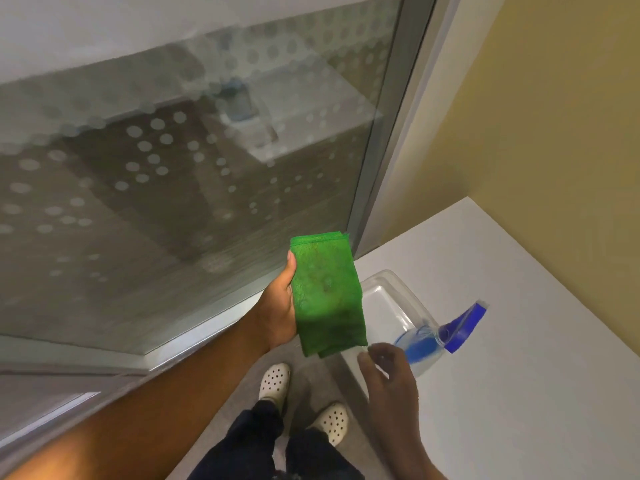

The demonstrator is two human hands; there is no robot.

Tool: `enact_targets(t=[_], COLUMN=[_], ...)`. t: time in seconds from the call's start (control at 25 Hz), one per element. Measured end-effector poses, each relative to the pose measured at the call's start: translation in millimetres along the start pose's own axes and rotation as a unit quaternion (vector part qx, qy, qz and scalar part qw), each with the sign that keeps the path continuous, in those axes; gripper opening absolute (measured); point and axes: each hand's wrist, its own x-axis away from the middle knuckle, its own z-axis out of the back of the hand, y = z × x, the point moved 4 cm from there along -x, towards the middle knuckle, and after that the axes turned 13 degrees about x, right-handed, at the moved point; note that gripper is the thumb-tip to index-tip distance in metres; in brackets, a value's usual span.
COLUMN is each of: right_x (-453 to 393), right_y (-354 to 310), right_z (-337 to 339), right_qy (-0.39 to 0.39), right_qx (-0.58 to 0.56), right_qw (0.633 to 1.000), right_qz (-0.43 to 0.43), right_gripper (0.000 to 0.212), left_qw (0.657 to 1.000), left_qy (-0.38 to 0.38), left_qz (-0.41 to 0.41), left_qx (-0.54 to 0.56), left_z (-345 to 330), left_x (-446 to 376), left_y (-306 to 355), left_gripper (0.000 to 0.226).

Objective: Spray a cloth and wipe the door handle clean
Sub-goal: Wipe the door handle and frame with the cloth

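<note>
We see the green cloth (325,294) folded into a long rectangle and lying flat across the left hand (278,306), its thumb pressed to the cloth's left edge and the fingers hidden beneath, so the hand grips it from below. The weave looks coarse and towel-like, with darker damp-looking patches in the middle and toward the end nearest us, and the folded layers show at the far and near edges. Just right of the cloth's near end, the right hand (389,370) hovers with fingers loosely curled and spread, holding nothing, blurred, its fingertips close to the spray bottle (420,336) but we cannot tell if they touch it. The bottle lies on its side on the white counter (519,358), clear plastic with a little blue liquid pooled near the neck and a blue trigger head pointing away to the right. The counter's front edge runs right under the right hand, with bare white surface spreading beyond the bottle. Beyond the left hand stands a glass door (166,161) with frosted dots and a pale metal frame. Below both hands the grey floor (239,396) is open around white perforated clogs (275,381).
</note>
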Motion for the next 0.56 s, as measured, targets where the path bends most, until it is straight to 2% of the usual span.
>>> enact_targets(t=[0.04, 0.12, 0.2, 0.32, 0.56], right_x=[-8, -22, -33, -45, -33], right_y=[-18, -50, -73, -95, -142], right_z=[-4, -16, -31, -51, -113], right_qy=[-0.014, -0.092, -0.172, -0.247, -0.333], right_qx=[-0.041, -0.096, -0.117, -0.134, -0.141], right_qw=[0.999, 0.99, 0.975, 0.955, 0.923], right_qz=[0.02, 0.056, 0.078, 0.097, 0.128], right_gripper=[0.018, 0.038, 0.047, 0.061, 0.032], left_qw=[1.0, 1.0, 1.0, 0.998, 0.985], left_qy=[-0.001, -0.004, -0.008, -0.014, -0.017], left_qz=[0.001, 0.002, -0.011, -0.052, -0.162], left_qx=[0.005, 0.014, 0.021, 0.045, 0.063], left_z=[3, 9, 14, 23, 57], left_x=[6, 19, 33, 53, 108], left_y=[1, 4, 11, 33, 104], left_gripper=[0.077, 0.08, 0.083, 0.083, 0.077])
